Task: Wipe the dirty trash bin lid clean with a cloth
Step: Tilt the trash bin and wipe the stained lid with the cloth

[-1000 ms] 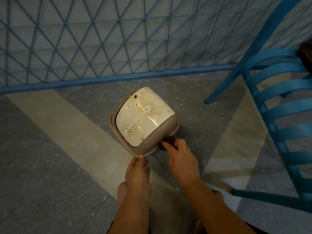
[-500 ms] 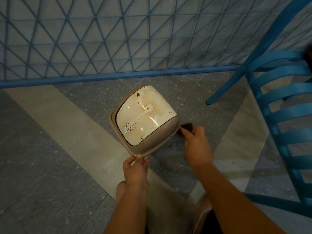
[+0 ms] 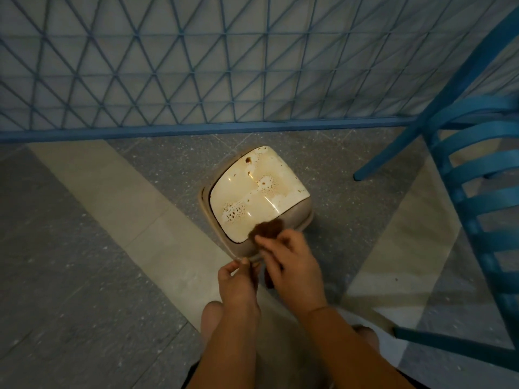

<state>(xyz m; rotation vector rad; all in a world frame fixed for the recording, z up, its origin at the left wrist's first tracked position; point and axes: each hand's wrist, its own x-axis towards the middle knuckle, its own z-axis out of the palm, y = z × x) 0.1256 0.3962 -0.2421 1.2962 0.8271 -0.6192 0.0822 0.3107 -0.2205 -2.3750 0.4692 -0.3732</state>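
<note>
The trash bin lid sits atop its bin on the grey floor, just before the blue lattice fence, a blue chair nearby. The left hand pinches the near rim, steadying it. The right hand clutches a dark brown cloth against the lid's near edge. It looks like light, stiff, glossy plastic, likely slippery; the rim seems the safest hold.
</note>
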